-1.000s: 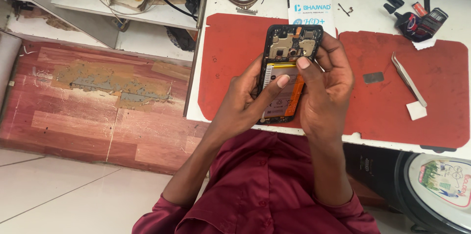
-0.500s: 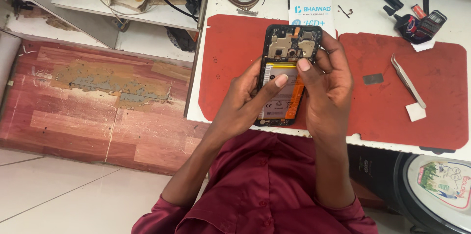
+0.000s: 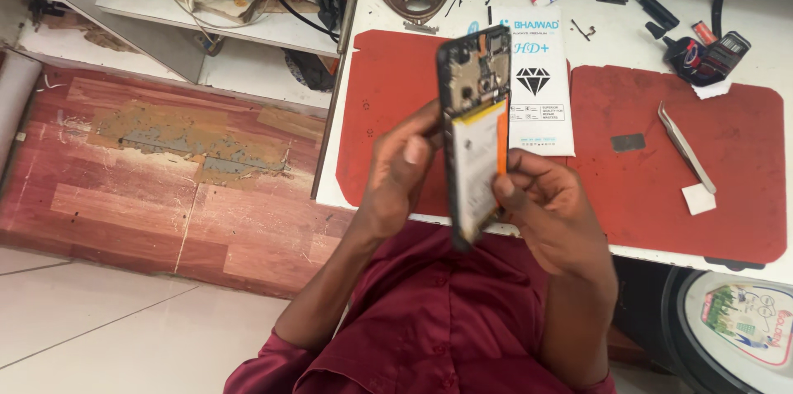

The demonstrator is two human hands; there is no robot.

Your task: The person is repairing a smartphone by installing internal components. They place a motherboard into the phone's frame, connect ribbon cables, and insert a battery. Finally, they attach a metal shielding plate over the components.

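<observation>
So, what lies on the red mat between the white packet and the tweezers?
A small dark metal plate, lying flat on the red mat, seen in the head view.

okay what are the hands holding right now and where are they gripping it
Both hands hold an opened phone, back cover off, tilted on edge. The left hand grips its left long edge; the right hand grips the right edge near the lower end.

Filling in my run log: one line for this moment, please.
left hand: grips opened black phone, battery showing | right hand: holds its lower edge | phone: tilted above red mat
</observation>
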